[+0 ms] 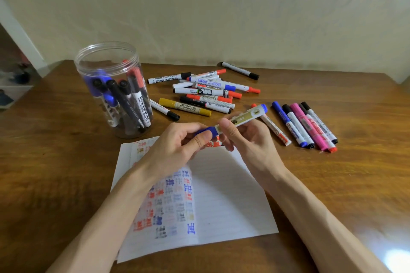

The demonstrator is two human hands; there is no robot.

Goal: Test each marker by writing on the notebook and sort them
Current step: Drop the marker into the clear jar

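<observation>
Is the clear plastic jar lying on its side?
No, the clear plastic jar stands upright on the wooden table with markers inside it.

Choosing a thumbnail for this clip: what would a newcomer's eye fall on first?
At centre, the left hand grips a blue-ended marker by one end and the right hand holds its barrel, above the scribbled notebook. Next come the clear jar of markers at left and the neat row of markers at right.
</observation>
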